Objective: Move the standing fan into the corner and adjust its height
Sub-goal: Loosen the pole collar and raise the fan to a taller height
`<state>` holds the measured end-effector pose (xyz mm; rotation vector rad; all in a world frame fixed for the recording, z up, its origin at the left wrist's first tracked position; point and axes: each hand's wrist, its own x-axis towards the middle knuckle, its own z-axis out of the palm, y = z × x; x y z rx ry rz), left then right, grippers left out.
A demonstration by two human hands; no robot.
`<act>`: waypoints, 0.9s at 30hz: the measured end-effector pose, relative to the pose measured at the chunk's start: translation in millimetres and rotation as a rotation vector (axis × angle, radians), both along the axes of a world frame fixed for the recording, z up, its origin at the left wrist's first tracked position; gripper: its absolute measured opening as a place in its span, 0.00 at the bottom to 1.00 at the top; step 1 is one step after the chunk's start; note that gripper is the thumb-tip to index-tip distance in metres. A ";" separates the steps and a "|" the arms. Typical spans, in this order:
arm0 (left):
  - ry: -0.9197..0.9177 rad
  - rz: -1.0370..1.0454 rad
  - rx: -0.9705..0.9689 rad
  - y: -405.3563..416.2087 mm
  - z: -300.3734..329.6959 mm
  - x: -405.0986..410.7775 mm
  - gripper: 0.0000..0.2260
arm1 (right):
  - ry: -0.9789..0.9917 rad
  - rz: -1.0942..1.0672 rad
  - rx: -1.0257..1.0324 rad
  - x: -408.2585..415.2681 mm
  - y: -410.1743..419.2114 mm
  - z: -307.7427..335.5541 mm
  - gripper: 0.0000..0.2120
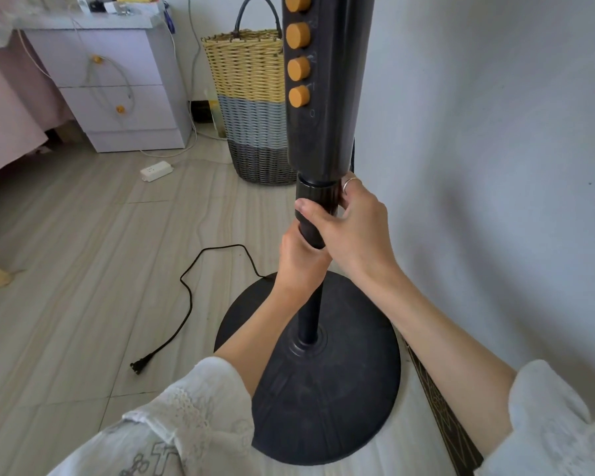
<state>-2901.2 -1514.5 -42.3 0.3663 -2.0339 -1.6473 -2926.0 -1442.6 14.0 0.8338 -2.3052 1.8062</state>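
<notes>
So the standing fan [327, 97] is parked right up against the plain white wall [495, 166], sitting on its round, flat black base [323, 400], which looks like matte plastic with faint ribs moulded into it. A thin dark metal pole [310, 314] comes up out of the middle of the base into a fatter, smooth black collar [316, 197], and above that is the chunky control column with four round orange buttons [299, 67] stacked in a line.

Both hands are on it. The right hand [351, 231] is wrapped around the collar, thumb across the front, a thin ring on one finger. The left hand [298, 259] grips the pole just underneath, fingers curled tight, the two hands touching. White lacy sleeves are pushed up the forearms.

The fan's black cord [189, 304] snakes loose over the pale wood-look floor tiles, plug [136, 367] lying unplugged. Behind the fan there's a tall woven basket [251, 108] in straw, grey-blue and charcoal bands, near a lilac two-drawer nightstand [117, 91], with a white power strip [155, 170] lying on the floor in front.
</notes>
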 end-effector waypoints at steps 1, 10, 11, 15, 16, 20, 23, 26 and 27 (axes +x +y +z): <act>0.011 0.000 -0.015 0.4 1.0 0.4 0.05 | 0.013 -0.022 -0.002 2.9 -2.1 0.7 0.14; -0.053 -0.100 -0.025 -6.4 6.1 4.3 0.11 | -0.088 -0.101 -0.146 -4.2 -32.2 14.9 0.17; -0.047 -0.119 -0.022 -8.3 7.3 4.6 0.12 | -0.093 -0.078 -0.135 -6.4 -31.4 14.8 0.16; -0.052 -0.151 0.016 -11.2 8.4 3.7 0.12 | -0.145 0.038 -0.097 -14.9 -27.8 17.0 0.14; -0.060 -0.145 0.024 -11.6 7.5 2.5 0.12 | -0.153 0.073 -0.079 -17.9 -26.7 17.4 0.14; -0.078 -0.136 0.012 -13.1 5.0 -0.9 0.04 | -0.153 0.162 -0.037 -23.7 -20.5 18.4 0.13; -0.106 -0.135 0.006 -14.4 3.2 -2.5 0.04 | -0.167 0.233 -0.012 -25.6 -17.6 21.2 0.11; -0.124 -0.163 0.008 -16.9 4.3 -2.8 0.04 | -0.199 0.358 0.043 -30.6 -12.7 26.7 0.07; -0.125 -0.171 0.014 -17.6 3.8 -2.7 0.05 | -0.203 0.372 0.048 -29.6 -12.0 26.6 0.07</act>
